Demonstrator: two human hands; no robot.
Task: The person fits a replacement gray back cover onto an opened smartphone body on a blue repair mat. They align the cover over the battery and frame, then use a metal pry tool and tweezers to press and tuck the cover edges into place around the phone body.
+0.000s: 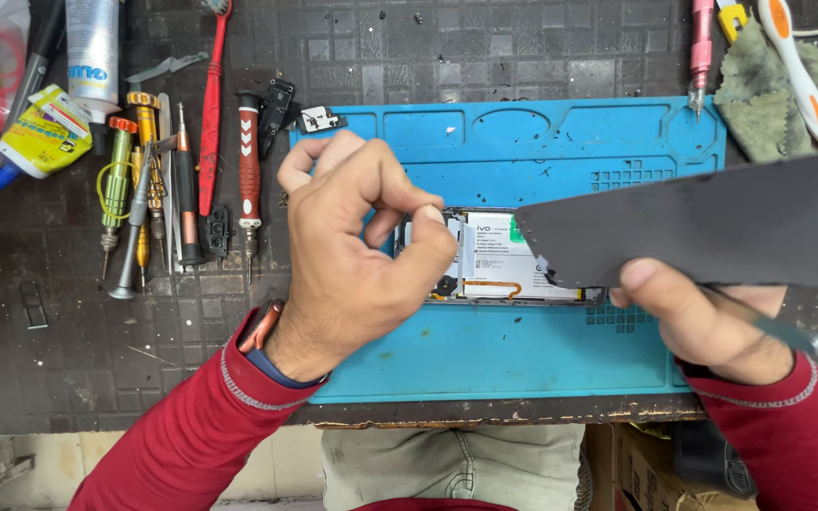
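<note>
At frame centre, an opened phone (pixel 504 260) lies on a blue mat (pixel 485 360). The left hand (pixel 357 255) pinches narrowly at its top edge; the right hand (pixel 702 322) grips a thin, stiff dark panel (pixel 702 227), likely fragile, best held by its edges.

Matt black panel (pixel 712 227), smooth and thin like plastic, over an opened phone (pixel 494 260) with glossy white battery label. Soft-looking blue rubbery mat (pixel 523 350) on a rough, worn dark gridded bench (pixel 97 350). Shiny metal screwdriver shafts (pixel 144 218); fuzzy green cloth (pixel 769 95); knitted red sleeves (pixel 182 435).
</note>
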